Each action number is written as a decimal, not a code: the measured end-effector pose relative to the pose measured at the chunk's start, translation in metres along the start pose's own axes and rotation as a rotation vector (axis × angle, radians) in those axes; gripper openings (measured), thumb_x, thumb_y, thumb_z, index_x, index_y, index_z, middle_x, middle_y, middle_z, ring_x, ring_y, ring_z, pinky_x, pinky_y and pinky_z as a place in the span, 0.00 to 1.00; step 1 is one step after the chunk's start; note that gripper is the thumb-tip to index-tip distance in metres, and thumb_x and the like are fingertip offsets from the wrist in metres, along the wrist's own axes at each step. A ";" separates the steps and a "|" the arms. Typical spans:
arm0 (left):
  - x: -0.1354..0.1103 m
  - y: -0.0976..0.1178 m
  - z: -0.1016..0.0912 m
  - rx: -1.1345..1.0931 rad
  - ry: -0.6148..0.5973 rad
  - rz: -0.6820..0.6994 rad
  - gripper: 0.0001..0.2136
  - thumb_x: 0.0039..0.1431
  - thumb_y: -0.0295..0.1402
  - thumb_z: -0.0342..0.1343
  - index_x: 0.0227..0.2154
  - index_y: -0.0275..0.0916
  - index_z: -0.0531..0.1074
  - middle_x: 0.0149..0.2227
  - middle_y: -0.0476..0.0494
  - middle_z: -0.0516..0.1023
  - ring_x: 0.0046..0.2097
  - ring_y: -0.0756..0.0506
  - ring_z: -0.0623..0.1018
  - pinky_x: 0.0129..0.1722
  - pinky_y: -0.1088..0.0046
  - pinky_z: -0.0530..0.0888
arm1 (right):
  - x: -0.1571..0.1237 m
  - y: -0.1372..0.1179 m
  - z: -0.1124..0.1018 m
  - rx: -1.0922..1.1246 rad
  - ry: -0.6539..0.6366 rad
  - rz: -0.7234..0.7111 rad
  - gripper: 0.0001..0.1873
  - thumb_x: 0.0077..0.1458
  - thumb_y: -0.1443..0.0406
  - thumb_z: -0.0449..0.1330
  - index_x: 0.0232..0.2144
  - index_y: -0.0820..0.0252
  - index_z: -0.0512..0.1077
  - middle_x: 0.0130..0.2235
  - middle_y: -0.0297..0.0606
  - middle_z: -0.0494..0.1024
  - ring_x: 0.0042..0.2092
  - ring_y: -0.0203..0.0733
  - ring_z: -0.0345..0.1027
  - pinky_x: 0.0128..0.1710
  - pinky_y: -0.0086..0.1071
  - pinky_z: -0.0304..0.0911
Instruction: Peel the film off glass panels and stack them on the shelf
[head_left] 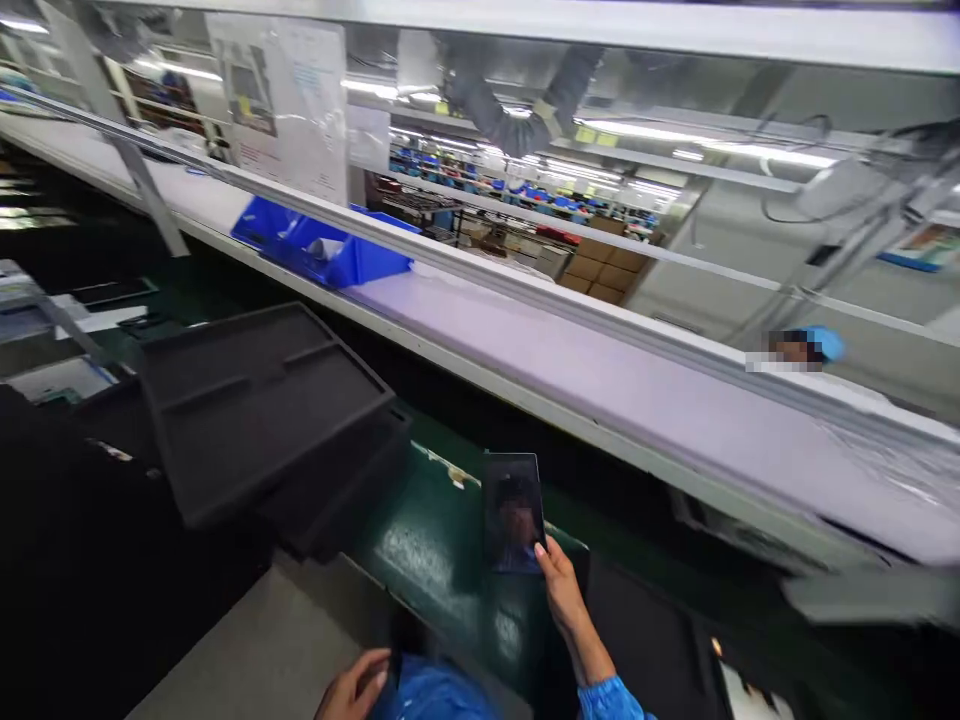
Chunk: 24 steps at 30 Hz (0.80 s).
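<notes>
- Two long lines fill my view: a pale lilac conveyor belt point(600, 370) beneath a metal rail, and nearer me a green-topped bench point(442, 540).
- Farther along the belt sits a blue plastic bin point(322, 245); a co-worker's blue cap point(821, 343) shows past the rail on the right.
- A black moulded tray point(262, 400) lies left of the bench, beyond my hands.
- A dark glass-faced device point(514, 510) stands up above the bench, its glass facing me, and it is off the surface, with nothing visibly attached to it.
- My right hand point(561, 592) is closed on the device's lower edge, fingers and thumb gripping it.
- My left hand point(352, 685) is half open, just beside a blurred dark object point(405, 635); I cannot tell whether it has hold of it.
</notes>
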<state>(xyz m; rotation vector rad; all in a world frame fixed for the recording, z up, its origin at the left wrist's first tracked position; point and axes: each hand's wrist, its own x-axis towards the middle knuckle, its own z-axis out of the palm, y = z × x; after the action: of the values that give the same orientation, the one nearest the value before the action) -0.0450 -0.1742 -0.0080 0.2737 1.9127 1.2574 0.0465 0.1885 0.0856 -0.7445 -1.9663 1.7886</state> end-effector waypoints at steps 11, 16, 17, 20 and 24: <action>-0.094 -0.060 0.072 0.147 -0.250 0.151 0.22 0.50 0.55 0.55 0.43 0.53 0.82 0.48 0.47 0.87 0.56 0.33 0.81 0.60 0.59 0.74 | -0.218 -0.011 -0.027 0.103 0.152 -0.093 0.23 0.64 0.48 0.59 0.51 0.55 0.76 0.47 0.40 0.81 0.48 0.47 0.73 0.53 0.41 0.69; -0.118 -0.039 0.094 0.164 -0.293 0.233 0.25 0.55 0.51 0.55 0.48 0.43 0.81 0.51 0.38 0.85 0.56 0.33 0.80 0.60 0.57 0.74 | -0.262 -0.017 -0.046 0.177 0.193 -0.080 0.23 0.64 0.47 0.59 0.51 0.55 0.75 0.46 0.39 0.82 0.48 0.48 0.74 0.51 0.39 0.70; -0.120 -0.035 0.097 0.157 -0.283 0.243 0.25 0.55 0.52 0.55 0.48 0.42 0.81 0.51 0.37 0.85 0.56 0.33 0.80 0.60 0.57 0.74 | -0.266 -0.018 -0.049 0.191 0.201 -0.081 0.23 0.63 0.47 0.59 0.50 0.54 0.75 0.45 0.39 0.82 0.48 0.48 0.74 0.51 0.39 0.70; -0.123 -0.028 0.109 0.108 -0.247 0.251 0.26 0.53 0.55 0.57 0.46 0.43 0.81 0.49 0.37 0.86 0.55 0.32 0.81 0.59 0.55 0.76 | -0.272 -0.021 -0.057 0.226 0.214 -0.101 0.23 0.62 0.46 0.61 0.50 0.54 0.75 0.44 0.38 0.82 0.48 0.48 0.74 0.50 0.40 0.70; -0.119 -0.006 0.131 -0.030 -0.273 0.238 0.30 0.52 0.61 0.59 0.46 0.42 0.80 0.47 0.36 0.86 0.50 0.31 0.84 0.55 0.51 0.78 | -0.278 -0.020 -0.077 0.271 0.202 -0.131 0.21 0.64 0.48 0.60 0.50 0.55 0.75 0.44 0.37 0.81 0.47 0.45 0.73 0.52 0.39 0.68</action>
<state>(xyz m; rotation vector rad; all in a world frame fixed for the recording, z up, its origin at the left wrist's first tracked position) 0.1284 -0.1574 0.0251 0.6395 1.6608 1.3255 0.3089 0.0785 0.1341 -0.6611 -1.5670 1.7779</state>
